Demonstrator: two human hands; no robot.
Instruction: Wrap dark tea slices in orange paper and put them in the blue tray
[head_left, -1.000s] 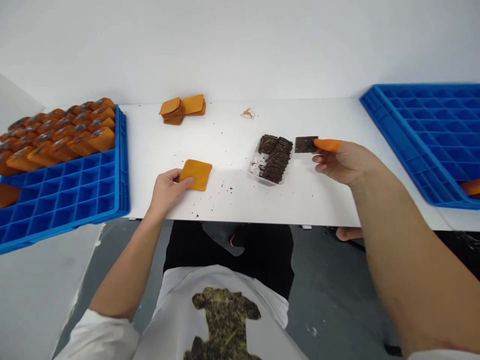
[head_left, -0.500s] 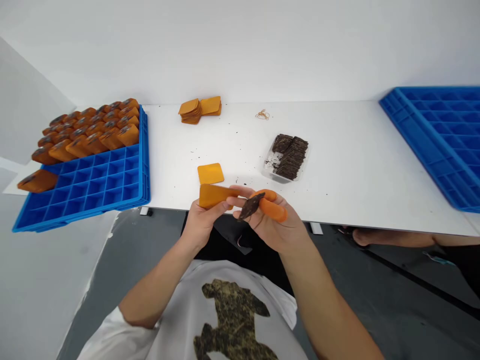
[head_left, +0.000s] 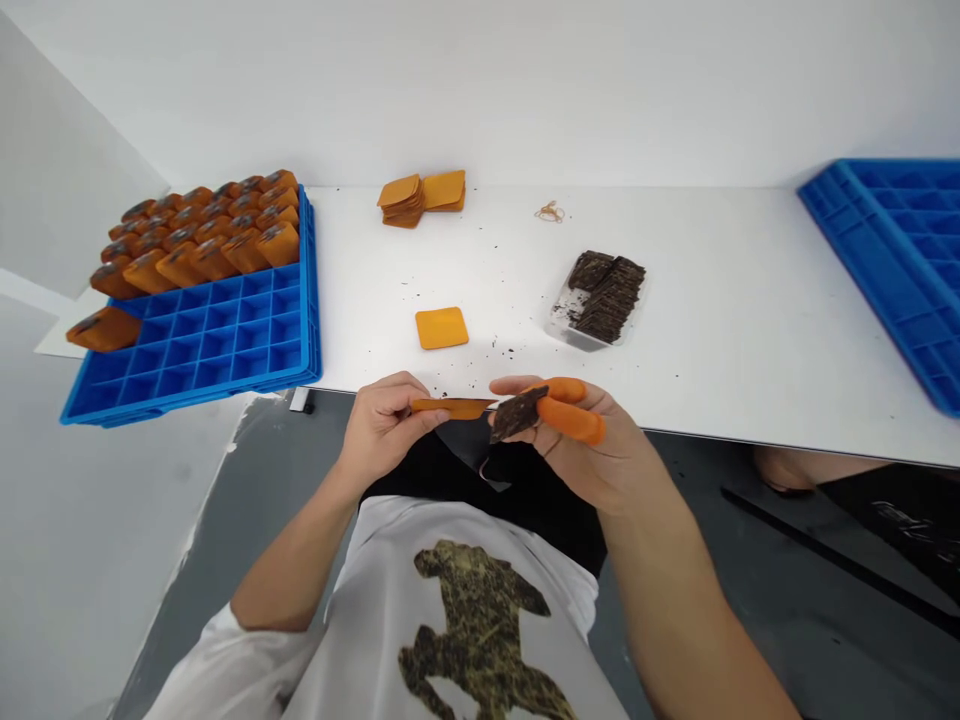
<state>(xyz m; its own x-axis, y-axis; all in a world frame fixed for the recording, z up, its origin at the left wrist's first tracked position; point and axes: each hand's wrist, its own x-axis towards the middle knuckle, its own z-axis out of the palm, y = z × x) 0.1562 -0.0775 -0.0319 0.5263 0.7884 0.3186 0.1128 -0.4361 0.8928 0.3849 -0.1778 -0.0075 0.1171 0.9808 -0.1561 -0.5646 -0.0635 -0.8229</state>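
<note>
My left hand [head_left: 390, 425] pinches an orange paper pouch [head_left: 454, 407], its narrow opening edge turned up toward me. Right beside the pouch, my right hand [head_left: 581, 445] grips a dark brown pressed slab [head_left: 517, 412] between two fingers that wear orange finger cots [head_left: 571, 418]. The slab's tip is close to the pouch's right end; whether they touch I cannot tell. Beyond my hands a single orange pouch [head_left: 442, 328] lies flat on the white table [head_left: 360, 290]. A clear plastic box [head_left: 559, 325] holds rows of similar dark slabs [head_left: 611, 300].
At left, a blue compartment tray [head_left: 307, 330] carries several upright filled orange pouches [head_left: 214, 258]. Stacks of flat pouches [head_left: 401, 200] lie at the back, with rubber bands [head_left: 550, 212] to their right. Another blue tray [head_left: 862, 260] stands at right. A person's leg [head_left: 817, 470] shows below the table.
The pouch in my left hand has tipped from showing its flat face to nearly edge-on. My right hand still holds the slab, now slightly apart from my left hand. The camera view has shifted.
</note>
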